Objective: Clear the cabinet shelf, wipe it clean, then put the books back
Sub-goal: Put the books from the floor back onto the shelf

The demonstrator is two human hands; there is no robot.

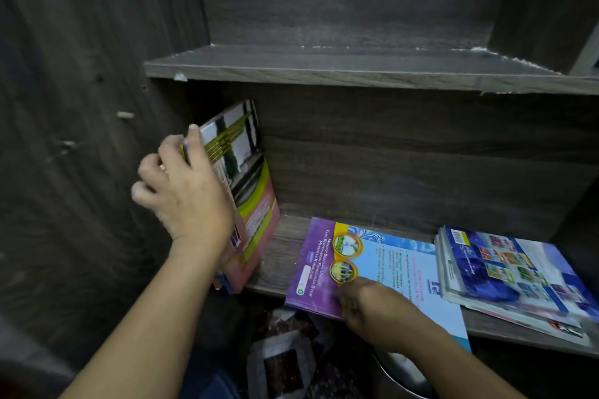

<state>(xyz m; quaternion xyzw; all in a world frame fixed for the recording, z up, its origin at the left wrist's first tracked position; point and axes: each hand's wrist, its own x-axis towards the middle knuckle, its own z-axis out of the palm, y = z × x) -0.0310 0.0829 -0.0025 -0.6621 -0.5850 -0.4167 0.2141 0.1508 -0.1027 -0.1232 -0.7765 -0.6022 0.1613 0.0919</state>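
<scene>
At far left, the left hand (181, 185) grips the upright books (249, 178): thumb up along the front cover edge, other fingers curled round the far side. Books lean toward the cabinet side wall (81, 107), just beyond the knuckles, bottoms on the lower shelf (278, 256). The front cover is glossy with green and pink bands and a building photo; thin paperbacks, likely floppy.

Right of that wrist is a strip of bare shelf, then the purple book (314, 262). It lies flat, with its near edge hanging past the shelf front. The right hand (366, 304) pinches that near edge, fingertips on the cover by the round yellow-ringed pictures; the thumb is hidden, presumably under. Cover is purple fading to pale blue, soft, with print running sideways.

Further right of the right hand is a stack of books (505, 269), flat and fanned untidily, blurred, with a blue cover on top; it too overhangs the front.

Above both hands the upper shelf (324, 65) holds no books; there are white crumbs (479, 49) along its back joint. Below the right wrist a metal bowl (402, 369) is partly visible.

Step, my guess: handling books on the lower shelf. Cannot tell whether they are coming out or going back.

To do it well:
- Keep the left hand squeezing the whole upright bundle so no thin book slips out low.
- With the right hand, support the purple book from under, not by the corner alone, or the cover bends.
- Mind the overhanging stack; a nudge could tip it off.
</scene>
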